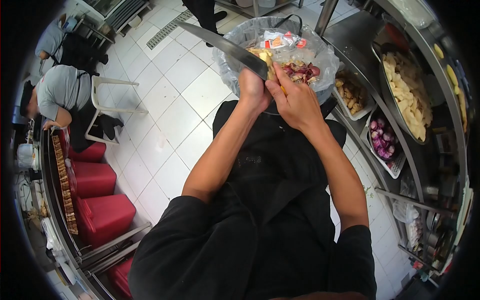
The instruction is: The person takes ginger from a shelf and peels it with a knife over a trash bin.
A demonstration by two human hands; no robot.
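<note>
My right hand (pixel 299 101) is closed round the yellow handle of a large knife (pixel 227 49), whose broad blade points up and to the left. My left hand (pixel 254 89) is closed on a pale yellow piece of ginger (pixel 266 58), close to the right hand. The blade crosses in front of the left fingers and lies against or just beside the ginger; I cannot tell which. Both hands are above the near rim of a bin (pixel 228 70) lined with clear plastic. Inside are reddish-purple peels (pixel 302 73) and some wrappers (pixel 275 40).
To the right, a basket of brown unpeeled ginger (pixel 351 95), a basket of purple onions (pixel 382 140) and a large pan of pale peeled pieces (pixel 406 95) line a metal shelf. A white plastic stool (pixel 95 106), red bins (pixel 102 220) and a bending person (pixel 65 90) are left.
</note>
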